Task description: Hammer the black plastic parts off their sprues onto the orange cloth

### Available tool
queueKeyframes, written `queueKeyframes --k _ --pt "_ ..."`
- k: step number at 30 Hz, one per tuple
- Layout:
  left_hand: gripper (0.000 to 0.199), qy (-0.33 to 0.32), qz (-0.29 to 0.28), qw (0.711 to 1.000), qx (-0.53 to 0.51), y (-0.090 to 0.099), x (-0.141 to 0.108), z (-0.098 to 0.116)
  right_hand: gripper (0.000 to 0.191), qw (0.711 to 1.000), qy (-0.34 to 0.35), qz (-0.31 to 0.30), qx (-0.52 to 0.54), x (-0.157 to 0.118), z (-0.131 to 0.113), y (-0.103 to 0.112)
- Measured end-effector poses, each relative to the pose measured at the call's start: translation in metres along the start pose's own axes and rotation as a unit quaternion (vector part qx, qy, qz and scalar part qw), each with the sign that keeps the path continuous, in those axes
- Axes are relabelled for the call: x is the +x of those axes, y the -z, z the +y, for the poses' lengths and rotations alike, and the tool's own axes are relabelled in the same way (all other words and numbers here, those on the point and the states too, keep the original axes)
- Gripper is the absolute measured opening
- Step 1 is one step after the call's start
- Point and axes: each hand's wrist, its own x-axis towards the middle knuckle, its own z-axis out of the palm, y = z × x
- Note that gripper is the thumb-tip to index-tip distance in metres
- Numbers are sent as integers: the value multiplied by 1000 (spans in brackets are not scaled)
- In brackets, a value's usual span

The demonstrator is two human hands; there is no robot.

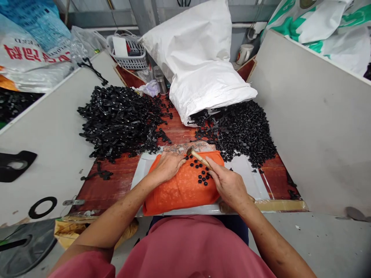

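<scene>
My right hand (228,183) grips a small hammer by its wooden handle (202,159). The hammer's dark head (189,151) is right beside the fingertips of my left hand (170,166). Those fingers are closed, and a small black plastic part (186,157) shows at their tips, mostly hidden. Both hands are over an orange cloth (176,195) spread on the work surface. Several round black caps (203,177) lie loose on the cloth, between the hands and just left of my right fingers. A worn stone-like block (185,146) shows behind the cloth's far edge.
A heap of black strap-like parts (118,119) stands at the left. Small black pieces (249,131) are piled at the right, under the mouth of a white sack (203,65). Grey boards (324,127) wall both sides. A basket (130,58), metal flask (161,83) and mug (245,54) stand behind.
</scene>
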Motion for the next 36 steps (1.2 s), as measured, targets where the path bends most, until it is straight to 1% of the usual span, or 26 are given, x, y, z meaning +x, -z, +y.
queueKeyframes --k 2,5,9,10,14,16,18,20,21,22,23,26,28,29,30,32,34,36 --pt "29 1 12 1000 -6 -2 -1 0 51 1000 4 2 -29 5 -3 -5" --pt "29 0 19 1000 -10 -4 -2 1 50 996 1 -30 -79 6 -3 -8" --pt "29 8 5 1000 -25 -4 -2 3 50 997 -2 -12 -80 5 -7 -3" --pt "29 9 3 999 -34 -5 -1 4 50 996 -4 -18 -89 6 -9 -1" --pt "30 13 6 997 -74 -4 0 2 50 984 -5 -87 -153 14 -15 4" --pt "31 -4 3 994 -110 3 -2 -7 50 982 -4 -98 -162 19 -13 6" --pt "37 -25 22 992 -125 17 -4 -20 50 982 -3 -97 -161 24 -9 8" --pt "42 -54 49 992 -101 34 -7 -32 49 984 1 -96 -152 28 -4 10" --pt "42 -76 51 992 -83 43 -9 -36 49 985 4 -98 -145 30 -2 11" --pt "41 -104 40 991 -68 50 -9 -37 49 985 7 -101 -140 32 0 12" --pt "38 -137 17 989 -59 55 -10 -36 49 985 10 -108 -137 35 1 13" --pt "27 -230 -73 970 -41 62 -7 -27 49 980 12 -124 -153 41 -1 17" --pt "21 -266 -113 957 -38 62 -4 -20 49 978 16 -124 -167 43 -2 18" --pt "21 -273 -121 953 -47 63 -2 -18 50 978 20 -120 -168 43 -2 18" --pt "21 -271 -119 953 -61 65 -1 -17 50 980 26 -113 -163 41 -2 19" --pt "20 -254 -96 959 -80 69 -1 -18 52 987 25 -89 -131 35 2 19" --pt "22 -230 -59 969 -73 72 -4 -19 52 996 -1 -52 -71 25 9 20" --pt "24 -196 -19 979 -51 68 -8 -19 51 999 -37 -18 0 11 18 21"
